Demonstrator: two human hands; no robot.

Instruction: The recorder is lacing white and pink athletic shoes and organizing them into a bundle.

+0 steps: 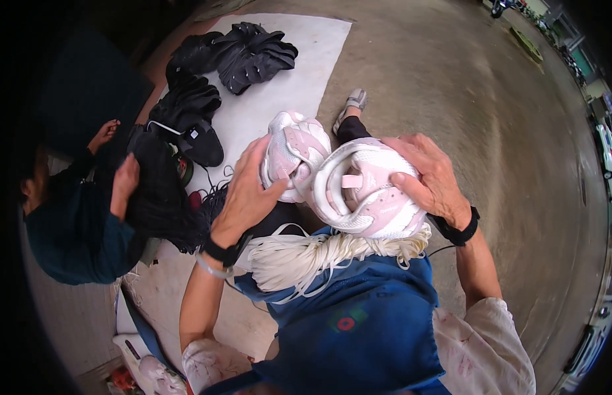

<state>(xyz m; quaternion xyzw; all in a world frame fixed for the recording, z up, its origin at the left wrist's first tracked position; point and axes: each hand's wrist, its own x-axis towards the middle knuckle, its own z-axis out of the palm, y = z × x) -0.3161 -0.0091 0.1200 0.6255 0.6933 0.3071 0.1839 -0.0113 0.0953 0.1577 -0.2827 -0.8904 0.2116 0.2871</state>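
Above my lap I hold pink and white shoe uppers in two bunched parts, side by side and touching. My left hand (243, 191) grips the left shoe upper (299, 141), thumb across its near side. My right hand (428, 174) is wrapped round the outer side of the right shoe upper (385, 214), whose rounded opening and pink tab face up. How many layers are nested in each bunch I cannot tell. Just below them, a thick bundle of cream-white shoelaces (293, 263) lies across my blue apron (359, 316).
At left a co-worker in a dark green sleeve (82, 240) sits over black laces (154, 191). Fans of black shoe uppers (256, 56) lie on a white sheet (319, 43). A pink-white shoe piece (161, 375) rests at lower left. Parked vehicles line the far right.
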